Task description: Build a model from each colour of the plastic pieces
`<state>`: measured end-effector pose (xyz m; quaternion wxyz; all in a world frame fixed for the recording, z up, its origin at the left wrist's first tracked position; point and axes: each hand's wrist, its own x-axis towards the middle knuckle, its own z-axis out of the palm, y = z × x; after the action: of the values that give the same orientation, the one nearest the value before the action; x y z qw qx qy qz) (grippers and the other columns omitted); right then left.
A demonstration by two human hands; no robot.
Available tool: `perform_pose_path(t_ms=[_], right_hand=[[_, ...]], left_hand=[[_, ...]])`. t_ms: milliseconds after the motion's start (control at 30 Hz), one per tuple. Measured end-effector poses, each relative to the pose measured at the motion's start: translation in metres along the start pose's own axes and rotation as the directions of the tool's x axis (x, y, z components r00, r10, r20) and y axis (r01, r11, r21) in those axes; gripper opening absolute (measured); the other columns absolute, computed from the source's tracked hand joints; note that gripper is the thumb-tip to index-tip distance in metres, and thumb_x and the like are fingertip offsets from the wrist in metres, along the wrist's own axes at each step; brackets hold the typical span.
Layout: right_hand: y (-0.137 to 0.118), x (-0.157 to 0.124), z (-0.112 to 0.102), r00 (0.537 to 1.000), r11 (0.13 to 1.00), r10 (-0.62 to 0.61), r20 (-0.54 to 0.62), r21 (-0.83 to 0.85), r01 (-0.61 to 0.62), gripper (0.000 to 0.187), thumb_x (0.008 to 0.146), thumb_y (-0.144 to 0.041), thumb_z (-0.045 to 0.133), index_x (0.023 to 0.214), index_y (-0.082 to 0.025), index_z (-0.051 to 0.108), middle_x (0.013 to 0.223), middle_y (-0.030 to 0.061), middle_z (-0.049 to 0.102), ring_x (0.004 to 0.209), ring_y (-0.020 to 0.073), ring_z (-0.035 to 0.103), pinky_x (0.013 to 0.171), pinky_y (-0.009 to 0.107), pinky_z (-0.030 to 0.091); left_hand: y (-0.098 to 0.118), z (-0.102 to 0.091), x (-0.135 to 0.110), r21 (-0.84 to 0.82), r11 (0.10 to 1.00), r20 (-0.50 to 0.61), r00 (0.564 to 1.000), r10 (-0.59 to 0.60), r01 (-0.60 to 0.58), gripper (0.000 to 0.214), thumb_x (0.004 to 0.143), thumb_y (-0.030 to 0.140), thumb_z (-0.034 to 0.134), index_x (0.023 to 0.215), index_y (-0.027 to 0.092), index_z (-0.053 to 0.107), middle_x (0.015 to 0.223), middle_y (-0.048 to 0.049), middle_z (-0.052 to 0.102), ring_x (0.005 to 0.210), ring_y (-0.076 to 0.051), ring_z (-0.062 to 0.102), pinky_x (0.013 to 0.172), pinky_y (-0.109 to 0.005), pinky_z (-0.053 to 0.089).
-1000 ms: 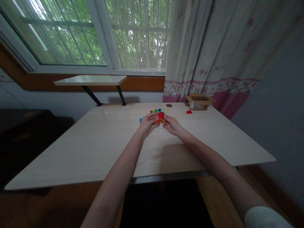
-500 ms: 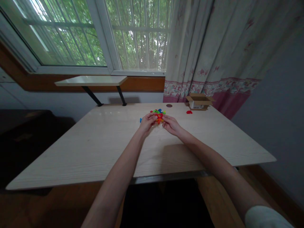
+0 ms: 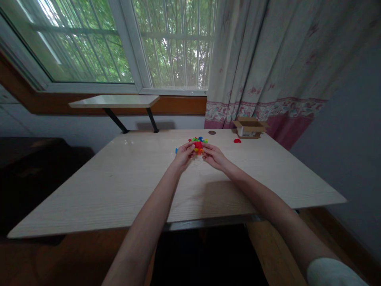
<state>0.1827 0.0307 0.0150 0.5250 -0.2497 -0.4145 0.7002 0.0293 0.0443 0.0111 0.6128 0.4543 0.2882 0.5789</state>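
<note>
My left hand [image 3: 183, 154] and my right hand [image 3: 213, 155] meet over the middle of a pale wooden table [image 3: 119, 186]. Both pinch a small cluster of coloured plastic pieces [image 3: 198, 146], red and orange, held between the fingertips. Just behind them lies a little heap of loose plastic pieces [image 3: 199, 139] in green, blue, yellow and red. A blue piece [image 3: 176, 150] peeks out to the left of my left hand.
A single red piece [image 3: 237, 140] lies toward the back right, near an open cardboard box [image 3: 249, 127]. A dark round hole [image 3: 212, 132] marks the table's back edge. Behind are a window, a small shelf [image 3: 113, 100] and a flowered curtain.
The hands have stayed nearly in place. The held cluster has turned a little between the fingers, with the red part now facing up.
</note>
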Motion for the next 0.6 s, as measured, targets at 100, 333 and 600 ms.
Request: perform_pose_path(t_ms=[100, 333, 600], right_hand=[[0.0, 0.0, -0.001, 1.0, 1.0, -0.005, 0.0, -0.018, 0.005, 0.033, 0.057, -0.023, 0.078, 0.088, -0.023, 0.067, 0.066, -0.0039, 0.061, 0.051, 0.0063, 0.045, 0.05, 0.022, 0.036], [0.001, 0.004, -0.007, 0.995, 0.984, -0.101, 0.0, -0.148, 0.1, 0.047, 0.057, -0.027, 0.078, 0.102, -0.028, 0.064, 0.076, -0.0029, 0.065, 0.053, 0.0059, 0.048, 0.048, 0.019, 0.033], [0.001, 0.008, -0.012, 0.96, 0.876, -0.28, -0.005, -0.411, 0.253, 0.042, 0.055, -0.025, 0.078, 0.095, -0.023, 0.066, 0.075, -0.0021, 0.063, 0.056, 0.0072, 0.051, 0.055, 0.022, 0.038]], left_hand=[[0.001, 0.0, 0.0, 0.007, 1.0, -0.008, 1.0, -0.004, 0.004, 0.041, 0.054, 0.035, 0.08, 0.088, 0.014, 0.068, 0.065, -0.0011, 0.064, 0.043, -0.004, 0.045, 0.04, -0.018, 0.03], [0.0, 0.0, 0.0, 0.054, 0.998, -0.084, 0.996, -0.013, 0.018, 0.039, 0.051, 0.035, 0.081, 0.083, 0.016, 0.069, 0.069, -0.0015, 0.066, 0.046, -0.005, 0.049, 0.046, -0.02, 0.035], [0.002, 0.003, -0.002, 0.057, 0.997, -0.092, 0.995, -0.046, 0.051, 0.04, 0.048, 0.033, 0.082, 0.081, 0.015, 0.07, 0.071, -0.0038, 0.069, 0.053, -0.009, 0.055, 0.053, -0.023, 0.042]])
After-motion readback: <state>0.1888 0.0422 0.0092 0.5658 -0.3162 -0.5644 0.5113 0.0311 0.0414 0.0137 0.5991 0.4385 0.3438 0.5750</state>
